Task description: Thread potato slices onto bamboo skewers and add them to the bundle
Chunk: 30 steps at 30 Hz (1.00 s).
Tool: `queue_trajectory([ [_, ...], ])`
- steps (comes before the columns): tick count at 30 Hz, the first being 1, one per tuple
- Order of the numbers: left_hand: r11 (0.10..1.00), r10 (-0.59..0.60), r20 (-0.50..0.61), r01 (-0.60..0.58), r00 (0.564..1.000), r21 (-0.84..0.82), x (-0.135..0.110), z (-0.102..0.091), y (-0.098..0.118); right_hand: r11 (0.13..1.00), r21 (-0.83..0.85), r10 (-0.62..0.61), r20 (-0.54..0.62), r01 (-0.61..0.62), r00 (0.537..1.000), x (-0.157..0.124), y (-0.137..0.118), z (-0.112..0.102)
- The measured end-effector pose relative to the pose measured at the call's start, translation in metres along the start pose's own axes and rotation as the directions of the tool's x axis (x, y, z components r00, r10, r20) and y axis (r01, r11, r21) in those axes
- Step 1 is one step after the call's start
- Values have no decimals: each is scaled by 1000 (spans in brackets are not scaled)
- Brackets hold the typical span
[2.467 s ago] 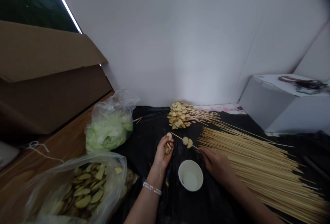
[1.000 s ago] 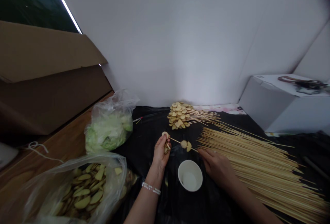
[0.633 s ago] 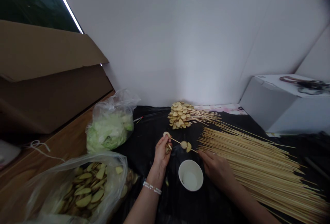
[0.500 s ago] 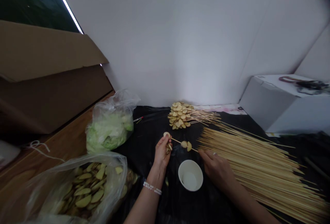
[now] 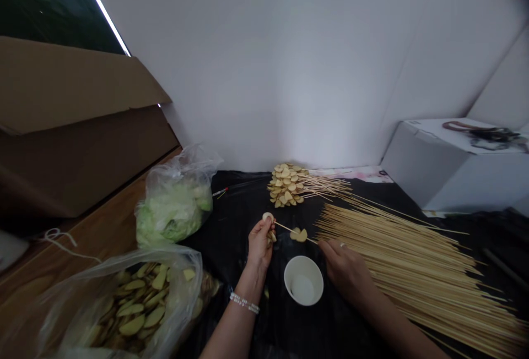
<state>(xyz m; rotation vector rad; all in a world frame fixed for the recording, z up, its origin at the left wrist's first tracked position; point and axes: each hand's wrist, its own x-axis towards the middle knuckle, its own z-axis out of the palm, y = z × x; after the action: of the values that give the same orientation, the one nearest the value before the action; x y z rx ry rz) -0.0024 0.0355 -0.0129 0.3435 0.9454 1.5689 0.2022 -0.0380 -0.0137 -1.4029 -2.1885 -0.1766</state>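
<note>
Between my hands runs a thin wooden skewer (image 5: pixel 284 227) with two potato slices (image 5: pixel 298 235) threaded partway along it. My left hand (image 5: pixel 259 242) is closed on potato slices; one pale slice (image 5: pixel 268 217) sits between thumb and finger at the skewer's far end, and more are tucked in the palm. My right hand (image 5: pixel 344 262) pinches the skewer's other end. Just below the skewer stands a white bowl (image 5: pixel 303 282). Beyond the hands lies a pile of finished potato skewers (image 5: pixel 286 185), slices leftward and sticks to the right.
A clear bag of potato slices (image 5: pixel 138 306) stands at front left, with a bag of green leafy vegetable (image 5: pixel 173 205) behind it. Bare skewers (image 5: pixel 413 271) spread across the right over black sheeting (image 5: pixel 243 199). A cardboard box (image 5: pixel 82 150) and a white box (image 5: pixel 438 169) flank the wall.
The two threaded potato slices have turned slightly on the skewer. Both hands keep their hold and nearly the same place; the view has shifted a little.
</note>
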Motion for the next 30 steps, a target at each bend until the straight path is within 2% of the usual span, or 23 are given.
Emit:
queue_trajectory([
  [4,999,-30,20,30,999,16,1,-1,0,986,115,110,119,-124,987,3,-3,-2],
  [7,999,-48,40,47,998,17,1,-2,0,961,206,147,179,-183,973,5,-2,-2],
  [13,998,-55,71,53,996,20,-1,-1,-1,968,203,130,107,-150,986,4,0,0],
  [20,996,-84,65,84,994,10,-1,-1,-2,935,288,150,211,-208,966,8,-1,-2],
  [26,994,-104,63,102,993,30,-2,1,-1,950,268,140,97,-161,985,6,0,1],
  [30,993,-116,81,113,990,42,-3,0,0,924,329,157,145,-197,977,8,0,1],
])
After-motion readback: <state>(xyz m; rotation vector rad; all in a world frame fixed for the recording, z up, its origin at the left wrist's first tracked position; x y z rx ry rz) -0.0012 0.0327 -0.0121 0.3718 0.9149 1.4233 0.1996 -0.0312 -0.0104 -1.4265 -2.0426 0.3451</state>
